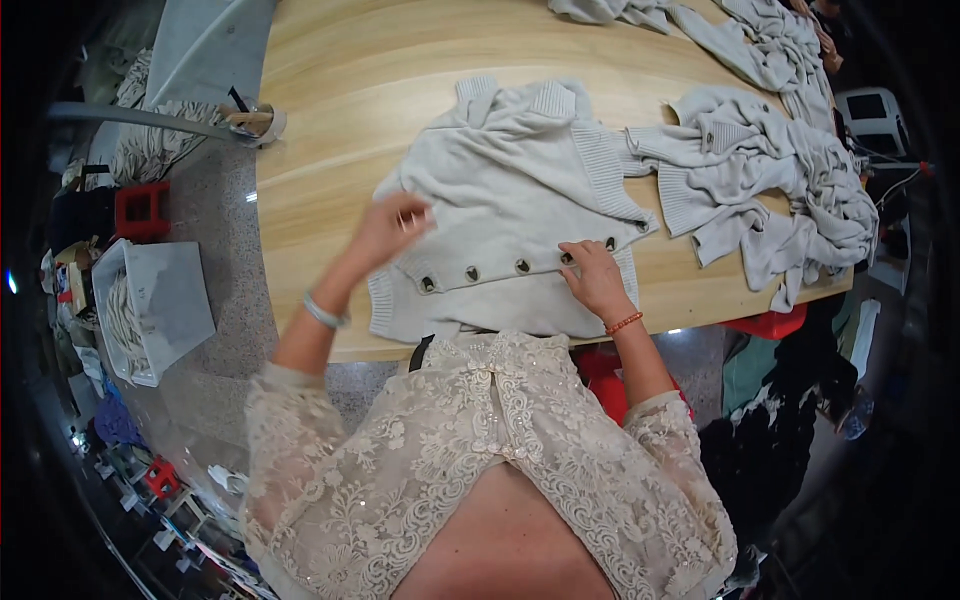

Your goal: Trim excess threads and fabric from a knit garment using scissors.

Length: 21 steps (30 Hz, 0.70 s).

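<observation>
A light grey knitted cardigan (490, 190) lies on the wooden table in front of me, its ribbed cuffs folded up at the far side. Dark buttons (522, 266) run in a row along its near band. Over the cardigan's left part hovers my left hand (390, 232), slightly blurred, fingers curled closed; a small pale bit shows at the fingertips, too small to name. My right hand (598, 282) rests on the button band at the right, fingers stretched leftward, with the index finger and thumb apart beside a button.
More grey knitwear (760, 190) is heaped along the table's right side, reaching the far right, where another person's hand (828, 45) shows. Left of the wooden table (320, 120) stand a white bin (175, 305) with cloth inside and a red stool (143, 208).
</observation>
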Each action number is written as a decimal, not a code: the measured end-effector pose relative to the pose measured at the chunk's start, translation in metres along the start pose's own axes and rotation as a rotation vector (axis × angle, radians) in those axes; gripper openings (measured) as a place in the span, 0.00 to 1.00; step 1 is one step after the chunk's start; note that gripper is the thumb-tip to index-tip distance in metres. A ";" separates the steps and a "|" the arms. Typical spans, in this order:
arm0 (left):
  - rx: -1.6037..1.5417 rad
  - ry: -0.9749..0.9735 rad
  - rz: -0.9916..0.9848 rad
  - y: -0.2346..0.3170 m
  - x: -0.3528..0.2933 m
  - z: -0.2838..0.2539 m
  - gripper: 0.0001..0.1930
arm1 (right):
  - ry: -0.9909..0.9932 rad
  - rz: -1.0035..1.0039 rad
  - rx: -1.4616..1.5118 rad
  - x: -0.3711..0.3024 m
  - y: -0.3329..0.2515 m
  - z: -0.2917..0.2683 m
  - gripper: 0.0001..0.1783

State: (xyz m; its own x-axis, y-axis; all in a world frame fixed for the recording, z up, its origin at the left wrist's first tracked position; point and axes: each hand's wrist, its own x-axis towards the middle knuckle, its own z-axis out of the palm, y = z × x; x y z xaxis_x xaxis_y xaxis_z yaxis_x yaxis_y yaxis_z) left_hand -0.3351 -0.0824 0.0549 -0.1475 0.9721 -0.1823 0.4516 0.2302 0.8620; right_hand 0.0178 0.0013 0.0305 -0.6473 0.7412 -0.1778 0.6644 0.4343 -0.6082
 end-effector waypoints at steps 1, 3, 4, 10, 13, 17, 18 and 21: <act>0.054 -0.068 -0.035 -0.013 -0.026 0.025 0.15 | -0.041 0.001 -0.079 -0.003 0.002 0.000 0.25; 0.350 -0.096 0.237 -0.032 -0.071 0.054 0.20 | -0.091 0.003 -0.164 -0.010 0.003 0.002 0.26; 0.340 -0.099 0.240 -0.031 -0.079 0.058 0.20 | 0.038 -0.054 -0.205 -0.012 0.005 0.006 0.26; 0.552 -0.101 0.277 -0.049 -0.087 0.055 0.17 | 0.158 -0.190 -0.289 0.005 0.020 0.012 0.24; 0.554 -0.113 0.283 -0.050 -0.081 0.057 0.15 | 0.117 -0.199 -0.309 0.016 0.036 0.008 0.21; 0.411 -0.075 0.215 -0.054 -0.076 0.055 0.11 | 0.153 -0.202 -0.377 0.025 0.046 -0.003 0.17; 0.410 -0.080 0.225 -0.055 -0.073 0.052 0.11 | 0.158 -0.194 -0.400 0.027 0.050 -0.005 0.16; 0.401 0.036 0.172 -0.055 -0.055 0.030 0.09 | 0.147 -0.131 -0.504 0.039 0.070 -0.020 0.14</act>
State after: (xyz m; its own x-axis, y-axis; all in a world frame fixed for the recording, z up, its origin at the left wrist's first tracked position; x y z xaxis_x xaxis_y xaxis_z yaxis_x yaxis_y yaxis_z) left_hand -0.3257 -0.1471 0.0031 -0.0678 0.9973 -0.0294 0.7770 0.0713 0.6254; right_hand 0.0466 0.0705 -0.0033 -0.7019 0.7122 0.0064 0.7017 0.6931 -0.1649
